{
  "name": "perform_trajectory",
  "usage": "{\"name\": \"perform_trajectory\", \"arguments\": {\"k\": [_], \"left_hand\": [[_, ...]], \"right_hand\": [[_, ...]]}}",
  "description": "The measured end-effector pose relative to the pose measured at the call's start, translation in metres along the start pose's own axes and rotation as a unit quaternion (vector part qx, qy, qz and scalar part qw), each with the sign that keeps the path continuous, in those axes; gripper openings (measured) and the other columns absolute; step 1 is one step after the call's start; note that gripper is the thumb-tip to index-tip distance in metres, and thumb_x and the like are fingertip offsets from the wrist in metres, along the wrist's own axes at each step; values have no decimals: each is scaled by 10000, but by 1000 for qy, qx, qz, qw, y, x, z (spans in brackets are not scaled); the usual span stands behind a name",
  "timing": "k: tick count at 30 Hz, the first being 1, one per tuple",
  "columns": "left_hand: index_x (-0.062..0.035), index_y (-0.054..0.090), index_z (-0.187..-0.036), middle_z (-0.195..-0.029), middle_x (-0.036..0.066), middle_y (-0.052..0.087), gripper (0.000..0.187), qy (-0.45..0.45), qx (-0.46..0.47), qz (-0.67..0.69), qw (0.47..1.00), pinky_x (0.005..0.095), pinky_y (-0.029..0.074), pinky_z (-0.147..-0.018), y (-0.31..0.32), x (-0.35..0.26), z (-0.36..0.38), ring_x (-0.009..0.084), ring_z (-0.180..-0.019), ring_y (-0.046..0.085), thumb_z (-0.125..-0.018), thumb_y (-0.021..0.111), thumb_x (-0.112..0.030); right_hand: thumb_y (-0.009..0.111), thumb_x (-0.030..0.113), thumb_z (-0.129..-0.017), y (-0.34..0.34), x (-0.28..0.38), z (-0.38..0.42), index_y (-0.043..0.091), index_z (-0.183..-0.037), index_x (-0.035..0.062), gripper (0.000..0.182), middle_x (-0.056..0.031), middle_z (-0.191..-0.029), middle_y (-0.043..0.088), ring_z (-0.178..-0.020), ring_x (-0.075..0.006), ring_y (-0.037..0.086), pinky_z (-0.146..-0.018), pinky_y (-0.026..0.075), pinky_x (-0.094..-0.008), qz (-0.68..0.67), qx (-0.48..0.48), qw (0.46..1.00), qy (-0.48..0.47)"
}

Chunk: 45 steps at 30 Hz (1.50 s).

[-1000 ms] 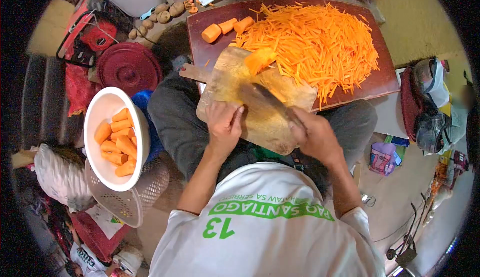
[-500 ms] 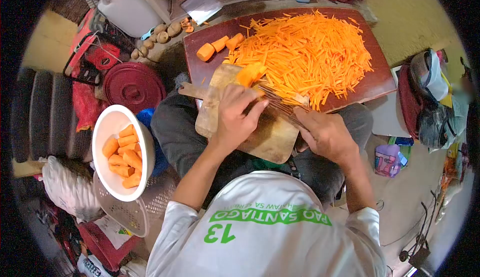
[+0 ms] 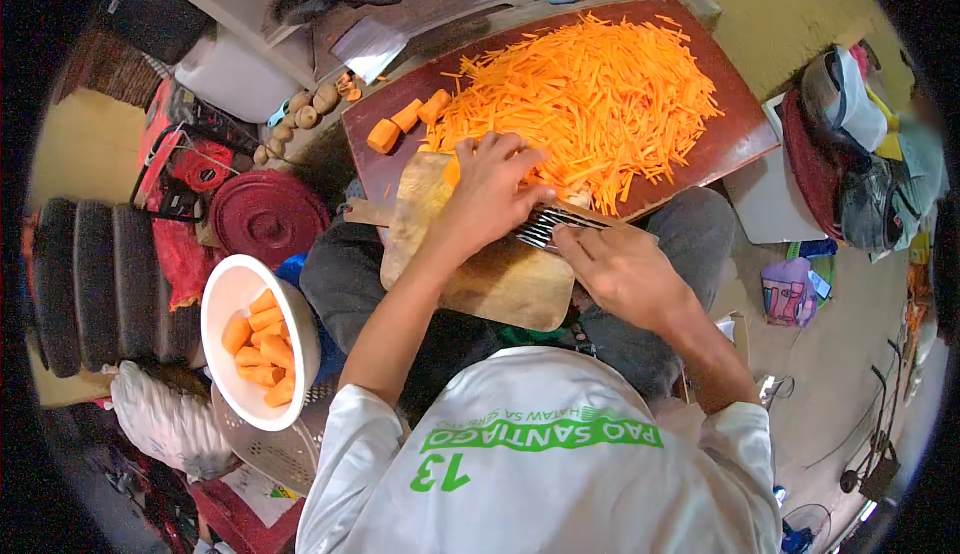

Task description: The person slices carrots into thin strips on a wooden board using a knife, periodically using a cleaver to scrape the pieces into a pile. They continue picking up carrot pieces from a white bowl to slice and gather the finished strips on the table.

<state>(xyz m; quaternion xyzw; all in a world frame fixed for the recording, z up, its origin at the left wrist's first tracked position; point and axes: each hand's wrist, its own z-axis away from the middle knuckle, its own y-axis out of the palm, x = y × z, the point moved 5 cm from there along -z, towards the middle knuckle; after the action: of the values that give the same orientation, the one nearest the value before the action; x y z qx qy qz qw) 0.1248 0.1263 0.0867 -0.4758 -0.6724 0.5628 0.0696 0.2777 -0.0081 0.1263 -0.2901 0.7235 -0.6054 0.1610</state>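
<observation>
My left hand [image 3: 490, 189] is over the near edge of a heap of shredded carrot [image 3: 600, 104], its fingers bent and the thumb apart from them. Beside it, an orange carrot piece [image 3: 452, 171] shows partly on the wooden chopping board [image 3: 510, 289], which rests across my lap. My right hand [image 3: 620, 269] is closed round the right end of a flat slicer [image 3: 545, 226] with dark and silvery stripes. The slicer lies slantwise over the board, its striped face close to my left thumb. What is beneath my left fingers is hidden.
Peeled carrot pieces [image 3: 405, 119] lie on the dark red tabletop [image 3: 735, 134] holding the heap. To my left stands a white bowl [image 3: 212, 339] of peeled carrots, near a round maroon lid [image 3: 268, 216]. Bags [image 3: 865, 189] are piled at right.
My left hand has moved from the carrot slices on the board up to the edge of the heap. The slicer's striped face now shows more plainly. The whole view has shifted slightly.
</observation>
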Motion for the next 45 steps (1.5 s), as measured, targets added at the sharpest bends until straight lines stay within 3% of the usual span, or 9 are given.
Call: {"name": "perform_trajectory", "arguments": {"k": [6, 15, 18, 24, 27, 32, 35, 38, 45], "left_hand": [[-149, 770, -1272, -1258, 80, 672, 625, -22, 32, -93, 995, 566, 338, -1078, 3, 8, 5, 322, -1254, 572, -782, 899, -515], [-135, 782, -1219, -1215, 98, 661, 605, 17, 11, -42, 999, 603, 320, -1049, 6, -3, 6, 328, -1243, 557, -768, 894, -523], [-147, 783, -1229, -1241, 94, 665, 598, 33, -9, -175, 984, 608, 325, -1047, 11, 14, 3, 322, -1250, 557, -765, 898, -505], [-168, 753, -1253, -1307, 81, 653, 525, -10, -5, -7, 1000, 606, 318, -1087, -4, 17, 9, 335, -1298, 554, -825, 881, -444], [-157, 763, -1215, -1253, 83, 647, 461, 30, -21, -76, 996, 600, 344, -1042, -8, 13, 12, 331, -1240, 570, -796, 913, -278], [-163, 776, -1260, -1285, 90, 661, 501, -28, -85, -109, 990, 568, 350, -1041, -32, 46, 9, 335, -1248, 585, -795, 926, -273], [-130, 793, -1235, -1296, 123, 683, 440, -92, -82, -48, 991, 543, 356, -1059, -29, 81, 19, 345, -1260, 598, -839, 905, -286], [-124, 778, -1280, -1316, 167, 689, 490, -112, -62, -43, 991, 554, 362, -1060, -18, 98, 37, 365, -1261, 609, -847, 895, -321], [-89, 752, -1300, -1307, 190, 728, 576, -145, -42, -38, 988, 528, 432, -1093, -23, 72, 35, 384, -1252, 650, -830, 922, -375]], "right_hand": [[649, 156, -948, 0, 9, 0, 658, -1233, -15, 333, -90, -947, 705, -834, -248, 733, -758, 583, -393, 25, 7, 999, -24], [638, 152, -917, 5, 17, -4, 653, -1288, -27, 413, -116, -1071, 733, -874, -245, 745, -778, 593, -388, 28, 51, 998, -15], [635, 151, -916, 6, 20, -6, 655, -1299, -35, 427, -122, -1089, 734, -897, -248, 748, -812, 598, -401, 25, 65, 997, -16], [623, 149, -925, 8, 19, -2, 655, -1323, -46, 444, -129, -1107, 737, -914, -270, 748, -873, 599, -421, 19, 53, 998, -3], [624, 156, -921, -1, 21, -1, 650, -1325, -46, 452, -137, -1079, 741, -906, -283, 756, -863, 611, -418, 23, 36, 999, 4], [632, 160, -912, -5, 19, 5, 628, -1349, -61, 490, -154, -1045, 756, -908, -325, 773, -826, 636, -435, -4, -29, 1000, 4], [645, 154, -945, 1, 18, 13, 618, -1376, -62, 483, -180, -1048, 759, -891, -386, 766, -806, 636, -480, -81, -61, 992, 72], [748, 112, -955, -3, 21, 19, 636, -1381, -19, 460, -228, -1129, 754, -988, -425, 748, -794, 610, -482, -210, 32, 953, 215], [757, 109, -940, 11, 24, 34, 665, -1360, 6, 442, -242, -1057, 761, -949, -442, 750, -775, 610, -502, -274, -42, 933, 229]]}}
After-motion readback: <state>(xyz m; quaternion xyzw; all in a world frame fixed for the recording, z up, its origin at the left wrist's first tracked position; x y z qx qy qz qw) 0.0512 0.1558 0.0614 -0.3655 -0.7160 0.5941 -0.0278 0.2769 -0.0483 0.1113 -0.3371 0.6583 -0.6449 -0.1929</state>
